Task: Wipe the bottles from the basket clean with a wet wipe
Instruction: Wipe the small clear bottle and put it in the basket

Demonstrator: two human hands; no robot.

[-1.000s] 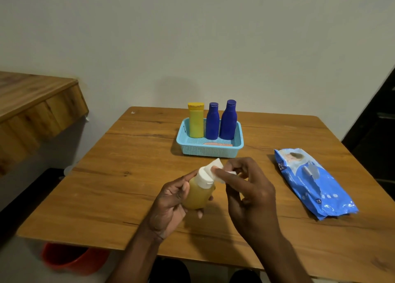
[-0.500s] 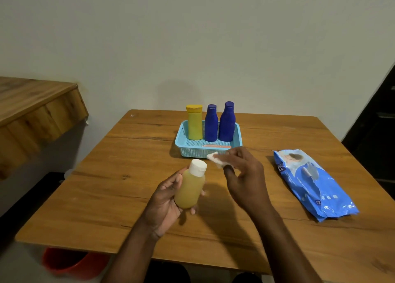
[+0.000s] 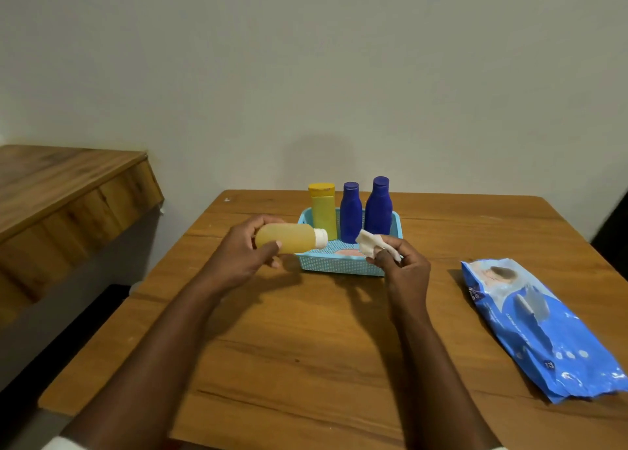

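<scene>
1. The fingers [image 3: 272, 245] of the left hand [image 3: 243, 252] are curled around the amber bottle [image 3: 289, 242], thumb across its front; the right hand [image 3: 406, 266] pinches the crumpled wet wipe [image 3: 373, 245] between thumb and fingertips.
2. A second ago the wipe was pressed on the bottle's white cap [image 3: 320, 238]. Since then the hands have parted and moved out toward the basket [image 3: 339, 266], and the bottle has tipped from upright onto its side, cap pointing right over the basket's left edge.
3. My reading: this bottle is finished and going back, with three left to clean.
4. Those three stand upright at the back of the basket: a yellow bottle [image 3: 323, 211] and two dark blue bottles [image 3: 351, 211] [image 3: 379, 208].
5. The amber bottle looks like smooth, translucent plastic, rounded, with a ribbed cap.
6. The basket is pale blue, rectangular, with fine mesh walls.
7. The wipe pack [image 3: 537, 327] is glossy crinkled blue film, lying flat on the wooden table [image 3: 306, 347], well right of the hands.
</scene>
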